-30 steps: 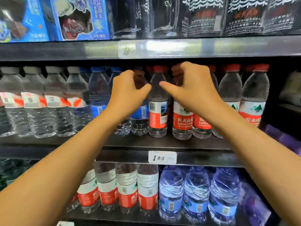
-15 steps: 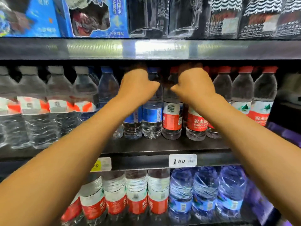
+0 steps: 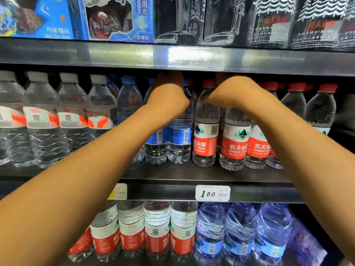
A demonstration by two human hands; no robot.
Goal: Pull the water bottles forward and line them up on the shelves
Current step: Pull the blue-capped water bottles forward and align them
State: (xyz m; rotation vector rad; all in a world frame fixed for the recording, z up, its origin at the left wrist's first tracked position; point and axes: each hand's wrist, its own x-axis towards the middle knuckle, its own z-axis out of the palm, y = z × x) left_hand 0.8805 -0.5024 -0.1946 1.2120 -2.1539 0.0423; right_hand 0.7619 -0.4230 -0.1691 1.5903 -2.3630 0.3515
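Both my arms reach into the middle shelf (image 3: 192,175). My left hand (image 3: 169,93) is over the blue-label bottles (image 3: 178,135), my right hand (image 3: 230,89) over the red-label bottles (image 3: 205,139); fingers hidden behind the caps.

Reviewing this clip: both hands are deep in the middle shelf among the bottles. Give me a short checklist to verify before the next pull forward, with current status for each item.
1. Left hand reaches over the blue-label bottles: ok.
2. Right hand reaches over the red-label bottles: ok.
3. Fingers gripping rear bottles: cannot tell, hidden under the upper shelf edge.
4. Front bottles upright: ok.
5. Free shelf space ahead of the front row: ok.
6. Front row in an even line: not ok, bases look staggered.
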